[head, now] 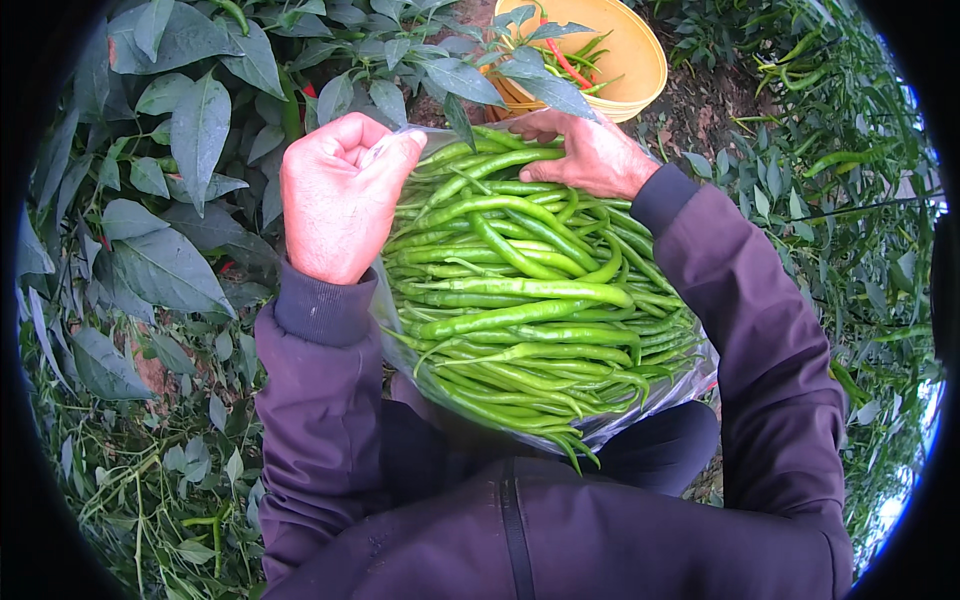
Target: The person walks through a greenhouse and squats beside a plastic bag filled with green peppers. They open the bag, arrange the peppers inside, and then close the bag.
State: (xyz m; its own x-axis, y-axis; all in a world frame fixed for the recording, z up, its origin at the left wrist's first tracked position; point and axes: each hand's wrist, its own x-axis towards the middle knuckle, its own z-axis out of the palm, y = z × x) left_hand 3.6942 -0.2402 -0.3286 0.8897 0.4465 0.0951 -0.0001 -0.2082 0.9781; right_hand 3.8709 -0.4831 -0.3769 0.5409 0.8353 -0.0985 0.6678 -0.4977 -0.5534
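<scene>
A heap of long green chili peppers (525, 300) fills a clear plastic bag (394, 315) in front of my body, most of them lying crosswise. My left hand (341, 195) is closed on the bag's rim at the upper left, thumb over the pinched film. Over the far side of the heap, my right hand (589, 154) rests with its thumb on the peppers and its fingertips at the bag's far edge, partly hidden. Whether those fingers grip the film or a pepper is unclear. A few pepper tips hang over the bag's near edge.
Beyond the bag, a yellow bucket (637, 56) leans with green peppers and a red pepper (562, 56) inside. Leafy pepper plants (172, 247) crowd the left, with leaves reaching over the bucket and bag. More plants (825, 187) bearing green peppers line the right.
</scene>
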